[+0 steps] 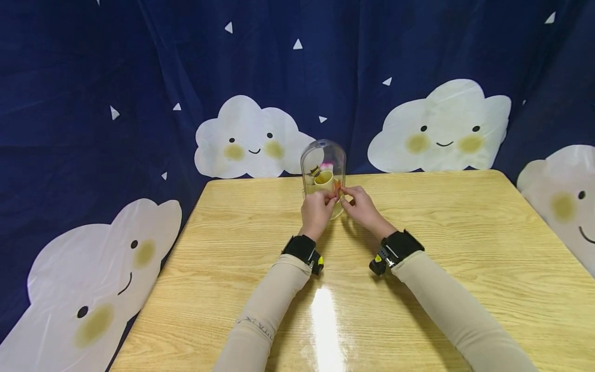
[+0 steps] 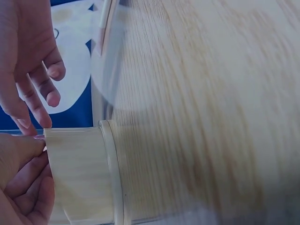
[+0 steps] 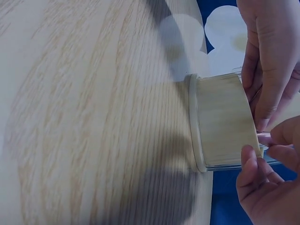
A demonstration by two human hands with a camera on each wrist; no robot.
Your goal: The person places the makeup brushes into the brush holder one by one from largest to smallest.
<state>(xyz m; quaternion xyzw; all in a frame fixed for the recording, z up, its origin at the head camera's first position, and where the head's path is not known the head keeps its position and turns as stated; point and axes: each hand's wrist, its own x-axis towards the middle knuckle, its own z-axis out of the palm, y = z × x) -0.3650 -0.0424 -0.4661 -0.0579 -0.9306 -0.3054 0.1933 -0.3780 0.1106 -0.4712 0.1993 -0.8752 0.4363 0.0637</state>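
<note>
A clear dome [image 1: 324, 150] stands on a pale round base [image 2: 79, 173] near the table's far edge. Inside are a pale yellow cup [image 1: 324, 179], a small striped bee figure [image 1: 315, 171] and a pink-and-white piece [image 1: 327, 167]. A small orange piece [image 1: 337, 185] shows between the hands at the dome's front. My left hand [image 1: 317, 209] pinches at this piece with curled fingers. From the other side my right hand [image 1: 364, 209] pinches it between thumb and forefinger, the remaining fingers loosely bent. The fingertips sit right at the base's upper rim, partly hiding the piece.
The wood-grain table [image 1: 232, 258] ends just behind the dome. A dark blue curtain [image 1: 260, 62] with white smiling clouds hangs behind it and on both sides. Black bands with small cameras are on both wrists.
</note>
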